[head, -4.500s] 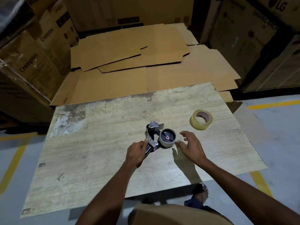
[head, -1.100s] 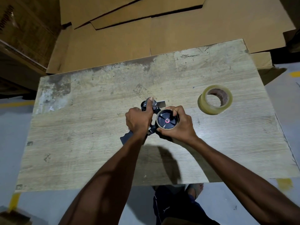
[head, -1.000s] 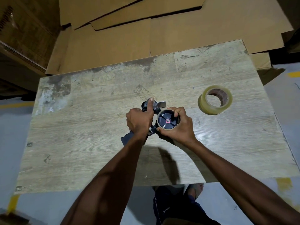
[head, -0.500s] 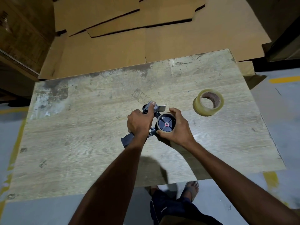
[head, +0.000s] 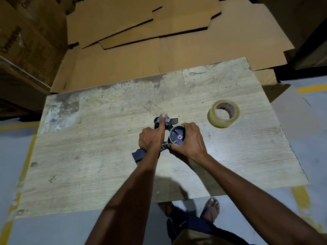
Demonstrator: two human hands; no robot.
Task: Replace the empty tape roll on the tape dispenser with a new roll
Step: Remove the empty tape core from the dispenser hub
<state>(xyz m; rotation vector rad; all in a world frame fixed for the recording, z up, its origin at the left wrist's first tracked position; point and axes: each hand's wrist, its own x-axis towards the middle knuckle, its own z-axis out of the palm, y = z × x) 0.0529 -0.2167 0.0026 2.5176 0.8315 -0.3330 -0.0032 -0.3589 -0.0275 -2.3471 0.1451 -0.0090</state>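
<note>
A black tape dispenser (head: 138, 155) lies on its side in the middle of the worn wooden table (head: 88, 156). My left hand (head: 152, 138) grips its body, with one finger stretched along the metal front end. The empty cardboard core (head: 177, 137) sits on the dispenser's hub, its black spoked face with a red centre turned up. My right hand (head: 190, 141) curls round this core from the right. A new roll of clear tape (head: 223, 113) lies flat on the table, apart, to the right and a little farther away.
Flattened cardboard sheets (head: 141, 32) lie stacked beyond the table's far edge. Tall cartons (head: 23, 41) stand at the left, and a dark box at the far right. Grey floor with yellow lines (head: 307, 89) surrounds the table. My feet show below its near edge.
Both hands have stayed on the dispenser and its core for the last second; only the camera has shifted. Earlier, they hovered open beside it.
</note>
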